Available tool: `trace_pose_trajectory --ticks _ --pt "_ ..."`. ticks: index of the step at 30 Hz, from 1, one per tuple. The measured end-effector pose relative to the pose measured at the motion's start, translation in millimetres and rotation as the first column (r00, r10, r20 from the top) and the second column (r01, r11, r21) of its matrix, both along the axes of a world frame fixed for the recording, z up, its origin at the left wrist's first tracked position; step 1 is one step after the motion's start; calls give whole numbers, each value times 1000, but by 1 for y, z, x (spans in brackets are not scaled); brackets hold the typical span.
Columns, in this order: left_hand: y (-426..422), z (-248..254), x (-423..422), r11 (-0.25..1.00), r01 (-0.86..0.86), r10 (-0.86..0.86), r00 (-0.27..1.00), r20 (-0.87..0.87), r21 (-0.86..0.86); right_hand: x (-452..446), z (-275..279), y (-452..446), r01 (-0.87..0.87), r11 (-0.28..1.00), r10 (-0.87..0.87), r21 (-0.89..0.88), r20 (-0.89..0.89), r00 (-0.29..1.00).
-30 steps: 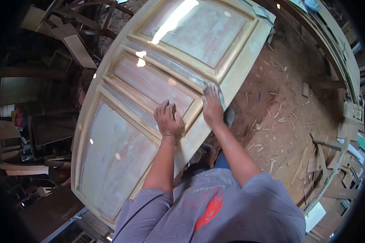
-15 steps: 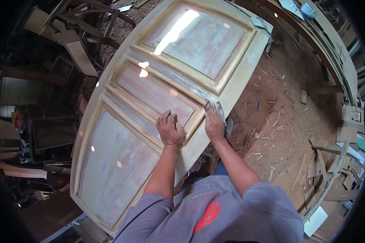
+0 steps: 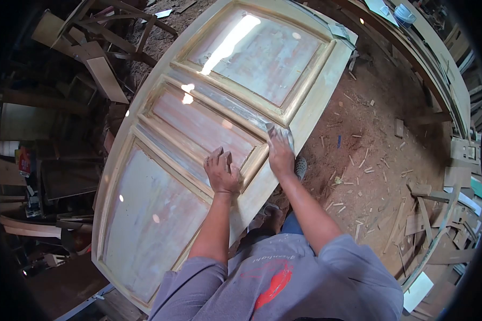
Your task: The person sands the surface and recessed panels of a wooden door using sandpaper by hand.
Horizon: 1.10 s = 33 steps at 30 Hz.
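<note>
A wooden door (image 3: pixel 300 115) with three recessed panels and raised mouldings lies under my hands, its surface pale and blotchy. My right hand (image 3: pixel 281 155) presses down at the door's right edge, by the rail between the far and middle panels. Under its fingers is a thin greyish piece of sandpaper (image 3: pixel 270 128), mostly covered by the hand. My left hand (image 3: pixel 222 172) rests on the moulding at the near right corner of the middle panel. Its dusty fingers are bent and a little apart, with the thumb out to the side; nothing shows in it.
Wood offcuts (image 3: pixel 369 170) and sawdust litter the dirt floor to the right. A curved wooden frame (image 3: pixel 436 80) stands at the far right, with a plastic tub (image 3: pixel 404 15) on the boards there. Stacked timber pieces (image 3: pixel 107 77) crowd the left. A shoe (image 3: pixel 301 167) shows beside the door.
My right hand has slid slightly away from me and to the left along the rail, with the sandpaper under it. The left hand stays nearly in place.
</note>
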<state>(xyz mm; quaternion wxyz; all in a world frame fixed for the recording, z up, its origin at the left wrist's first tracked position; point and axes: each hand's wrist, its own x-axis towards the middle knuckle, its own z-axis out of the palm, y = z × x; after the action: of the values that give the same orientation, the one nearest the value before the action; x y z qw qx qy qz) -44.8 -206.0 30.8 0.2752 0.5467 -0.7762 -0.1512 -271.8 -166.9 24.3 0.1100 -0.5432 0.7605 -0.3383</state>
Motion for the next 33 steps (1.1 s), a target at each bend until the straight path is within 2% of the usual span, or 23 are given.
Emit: trace_pose_trajectory --ticks 1,2,6,9,12,13,14,15,17,20,23,27,28,31,33 --pt "1 0 1 1000 4 -4 1000 -5 -2 7 5 6 18 997 -21 -70 -48 999" --pt "-1 0 1 1000 9 -9 1000 -9 -4 11 -10 18 27 998 -29 -57 -34 999" --pt "0 4 1 1000 21 -21 1000 2 -9 1 -9 25 -48 998 49 -40 26 998" --pt "1 6 -2 1000 5 -5 1000 9 -8 -11 -2 -3 -47 991 38 123 71 997" --pt "0 11 -2 1000 -2 2 1000 14 11 10 -13 14 16 999 -14 -44 40 999" --pt "5 7 1 1000 -1 1 1000 19 9 14 -20 25 -1 998 -1 62 24 1000" --pt "1 4 0 1000 1 -1 1000 23 5 17 -21 31 -9 1000 8 23 28 1000" --pt "-7 5 -3 1000 5 -4 1000 15 -16 13 -8 33 -48 997 48 57 13 999" --pt "0 6 0 1000 11 -11 1000 22 -6 2 -5 20 -57 998 56 -35 -38 998" --pt "5 3 -1 1000 -14 14 1000 21 17 -8 -6 -6 -60 990 48 128 92 995" --pt "1 7 -2 1000 -5 5 1000 14 1 11 1 10 -3 997 1 -75 -27 1000" --pt "-1 6 -1 1000 8 -8 1000 11 -7 9 -5 23 -37 997 40 -69 36 999" --pt "2 5 -1 1000 7 -7 1000 15 2 2 -7 12 -52 996 53 -66 2 999" --pt "2 9 -3 1000 -3 3 1000 17 5 2 0 -8 -18 998 14 66 68 998" --pt "0 5 -1 1000 3 -2 1000 10 -12 9 -3 2 -21 1000 21 7 10 1000"
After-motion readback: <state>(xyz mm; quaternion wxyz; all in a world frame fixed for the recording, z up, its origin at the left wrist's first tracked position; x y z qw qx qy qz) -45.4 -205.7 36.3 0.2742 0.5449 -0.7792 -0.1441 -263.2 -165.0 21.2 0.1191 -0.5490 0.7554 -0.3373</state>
